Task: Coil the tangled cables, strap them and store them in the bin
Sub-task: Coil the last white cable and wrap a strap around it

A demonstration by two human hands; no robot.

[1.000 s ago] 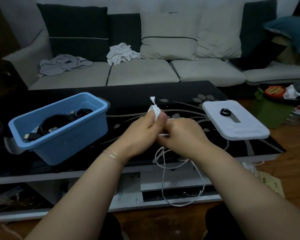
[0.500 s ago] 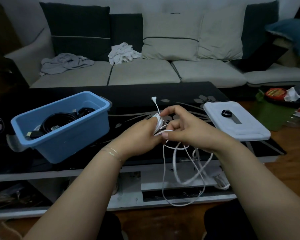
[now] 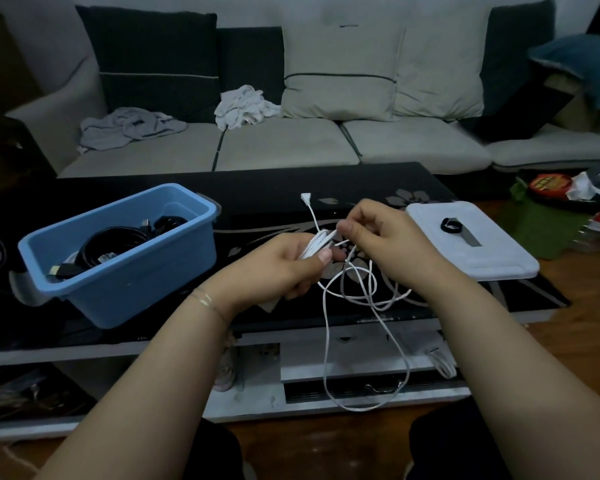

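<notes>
Nearest, hanging loose below the counter's (image 3: pixel 326 183) front edge: a long slack loop of the white cable (image 3: pixel 329 341), crossing itself just under the hands, so plenty left to wind. Just above, over the counter's front middle: left hand (image 3: pixel 284 263) curled round a small bundle of white turns, thumb clamping them, plug end sticking up past the knuckles. Right hand (image 3: pixel 378 233) beside it, almost touching, thumb and fingers pinching the strand that feeds the bundle. Judged from that, coiling of this cable begun but far from finished; strapping not yet started.

Farther left, at the counter's left front corner: blue bin (image 3: pixel 118 271), overhanging the edge a little, already holding coiled black cables (image 3: pixel 115 244), so at least part of the storing looks done. Farther right, near the right front corner: white lid (image 3: pixel 471 244) lying flat, with a black strap (image 3: pixel 451 226) curled on top, apparently waiting for the white coil.

Left to do, by this reading: finish winding, strap, drop into bin; whether the lid goes on, cannot tell.
</notes>
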